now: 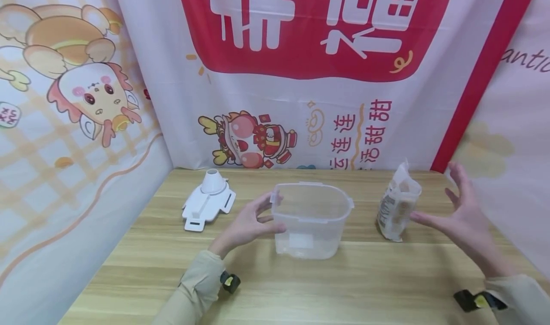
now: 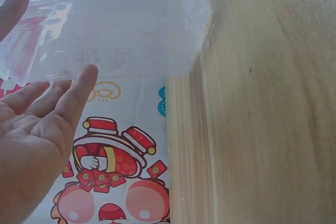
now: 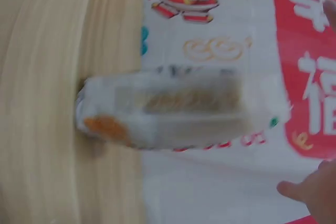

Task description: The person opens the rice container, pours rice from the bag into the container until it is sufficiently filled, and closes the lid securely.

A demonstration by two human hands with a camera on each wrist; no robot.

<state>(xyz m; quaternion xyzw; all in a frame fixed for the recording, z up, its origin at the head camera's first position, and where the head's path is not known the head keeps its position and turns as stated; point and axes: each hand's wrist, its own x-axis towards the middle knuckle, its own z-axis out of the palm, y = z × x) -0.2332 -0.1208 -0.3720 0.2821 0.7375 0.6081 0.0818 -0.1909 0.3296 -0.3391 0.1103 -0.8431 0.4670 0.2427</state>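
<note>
A clear plastic container stands empty in the middle of the wooden table. My left hand is at its left wall, fingers spread and touching or nearly touching the side and rim; in the left wrist view my left hand lies open beside the clear container. A small packet of grain-like food stands upright to the right. My right hand hovers just right of it, fingers spread, not touching. The right wrist view shows the packet blurred, with a fingertip at the corner.
A white lid with a round spout lies at the back left of the table. Printed cloth backdrops wall in the table on the left, back and right. Bare wood stretches along the front edge.
</note>
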